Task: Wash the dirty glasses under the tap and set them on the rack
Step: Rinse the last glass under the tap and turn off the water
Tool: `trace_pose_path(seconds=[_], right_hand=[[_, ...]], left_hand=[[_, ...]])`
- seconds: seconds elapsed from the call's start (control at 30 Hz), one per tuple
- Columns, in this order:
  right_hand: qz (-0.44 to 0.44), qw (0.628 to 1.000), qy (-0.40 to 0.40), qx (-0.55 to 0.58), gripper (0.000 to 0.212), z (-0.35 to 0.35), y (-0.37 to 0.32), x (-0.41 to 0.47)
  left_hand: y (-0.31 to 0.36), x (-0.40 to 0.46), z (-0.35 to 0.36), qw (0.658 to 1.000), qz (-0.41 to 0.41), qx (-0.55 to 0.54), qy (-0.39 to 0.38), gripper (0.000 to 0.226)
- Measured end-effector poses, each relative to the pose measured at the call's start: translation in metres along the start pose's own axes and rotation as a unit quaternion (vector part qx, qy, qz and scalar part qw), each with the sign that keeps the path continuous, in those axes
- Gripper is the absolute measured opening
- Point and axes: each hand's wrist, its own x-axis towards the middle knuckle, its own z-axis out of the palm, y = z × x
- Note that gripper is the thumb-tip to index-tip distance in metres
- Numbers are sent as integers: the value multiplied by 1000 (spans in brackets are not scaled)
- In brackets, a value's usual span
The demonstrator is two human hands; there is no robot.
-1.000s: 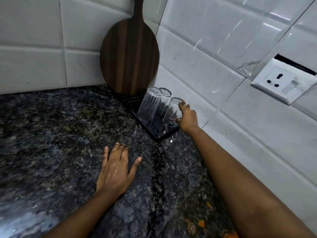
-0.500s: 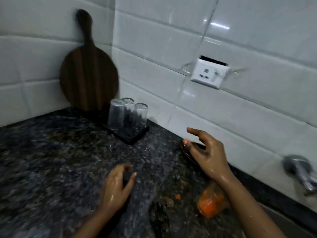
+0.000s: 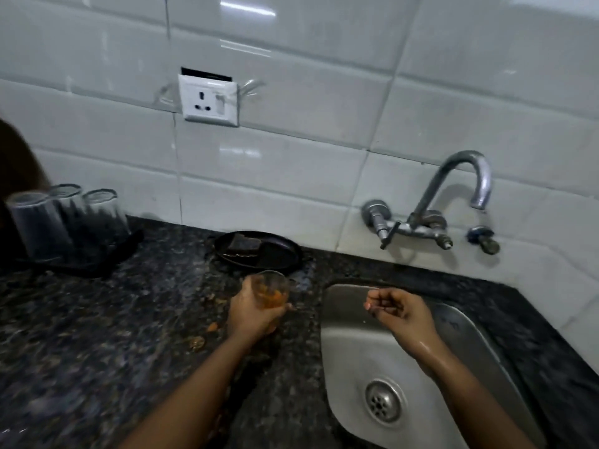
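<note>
My left hand point(image 3: 251, 311) grips a dirty glass point(image 3: 270, 291) with orange residue, upright just above the dark granite counter point(image 3: 97, 335), left of the sink. My right hand point(image 3: 397, 311) hovers over the steel sink point(image 3: 353, 345) with loosely curled fingers and holds nothing. The metal tap point(image 3: 466, 179) is on the tiled wall above the sink; no water is running. Three clean glasses point(image 3: 64, 218) stand upside down on the black rack point(image 3: 107, 257) at the far left.
A black plate with a dark scrub pad point(image 3: 256, 251) lies on the counter by the wall. Orange food scraps point(image 3: 197, 341) dot the counter near my left arm. A wall socket point(image 3: 209, 102) is above. A wooden board point(image 3: 16, 160) leans at the left edge.
The view has swung right from the rack to the sink. My right hand left the rack and moved over the sink. My left hand lifted off the counter and took hold of the dirty glass.
</note>
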Motion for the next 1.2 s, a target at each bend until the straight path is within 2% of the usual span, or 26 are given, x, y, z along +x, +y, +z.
trace_pose_path(seconds=[0.07,0.13,0.33,0.43,0.53,0.63,0.77,0.9,1.07,1.13,1.2], right_hand=[[5,1000,-5,-5,18,-20,9,4],[-4,1000,-7,-29,17,-41,17,13],[-50,989,7,-141,30,-88,38,68],[-90,969,22,-231,42,-96,45,97],[-125,948,9,-292,53,-86,36,122],[-121,943,-10,-311,64,-69,26,140],[-125,926,0,-356,63,-50,30,152],[-121,923,-4,-366,65,-42,36,156],[-195,891,-12,-409,74,-47,33,147],[-209,900,-10,-382,74,-54,40,132],[-184,931,-34,-314,69,-66,53,110]], left_hand=[[9,-8,12,999,5,19,34,63],[21,-19,27,999,15,3,48,56],[71,-47,82,999,53,1,12,59],[88,-55,110,999,38,5,4,62],[98,-63,130,1000,19,0,14,63],[100,-68,138,999,5,18,30,62],[93,-69,137,999,-12,30,39,61],[86,-70,136,998,-23,35,43,61],[74,-71,142,998,-29,57,28,70],[71,-73,148,998,-35,54,10,73],[68,-75,156,998,-37,49,-2,70]])
